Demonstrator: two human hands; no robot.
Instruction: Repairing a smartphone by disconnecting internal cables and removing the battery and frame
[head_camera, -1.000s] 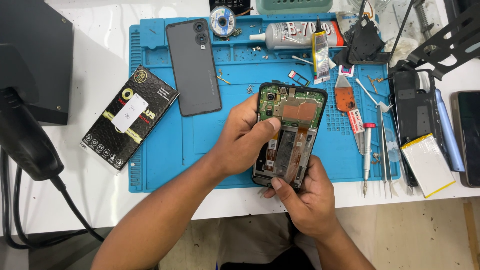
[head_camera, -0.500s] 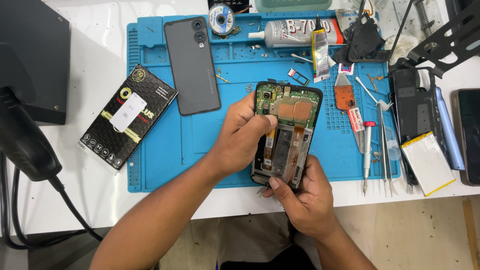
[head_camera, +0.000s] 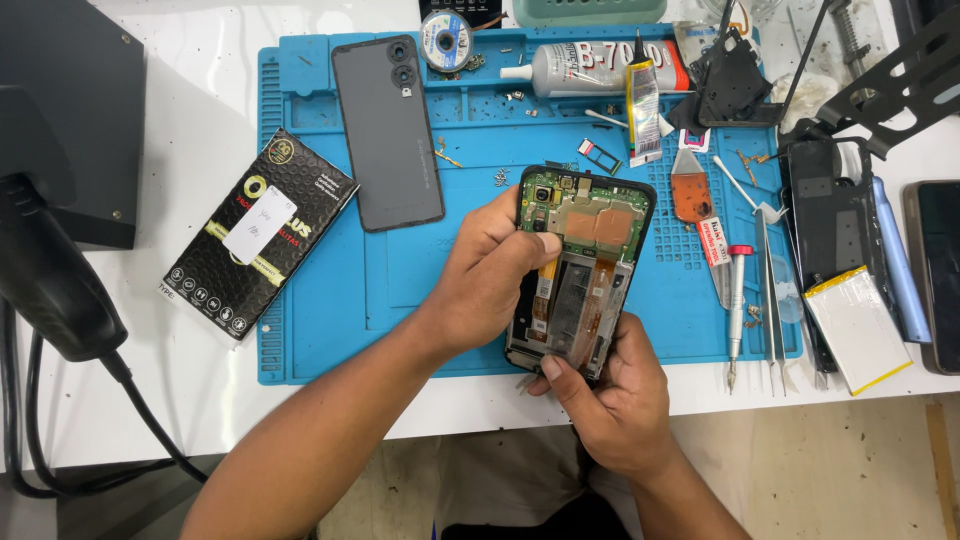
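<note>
We find the opened phone (head_camera: 578, 272) held over the blue mat (head_camera: 330, 330), right hand (head_camera: 610, 395) clasping its lower end, left hand (head_camera: 495, 275) fingertips pinched at the board's left edge, which suggests internal-part work needing a fine, steady pull.

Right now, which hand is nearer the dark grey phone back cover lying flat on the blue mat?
Left. The left hand sits just right of the dark grey phone back cover, gripping the opened phone; the right hand holds that phone's bottom end, farther away.
</note>
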